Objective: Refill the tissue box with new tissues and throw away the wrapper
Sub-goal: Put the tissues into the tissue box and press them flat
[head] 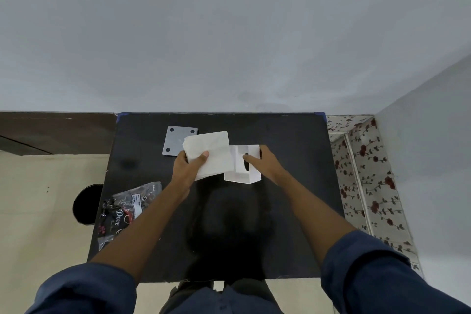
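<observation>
A white tissue box lies on its side on the black table, its open end facing left. My right hand grips the box from the right, thumb near its dark slot. My left hand holds a stack of white tissues whose right end is inside or against the box's open end. A grey lid plate with dark round feet lies flat behind the tissues. The empty dark printed plastic wrapper lies crumpled at the table's left front edge.
The table stands against a pale wall. A dark round object sits on the beige floor at the left. A floral-patterned surface runs along the table's right side.
</observation>
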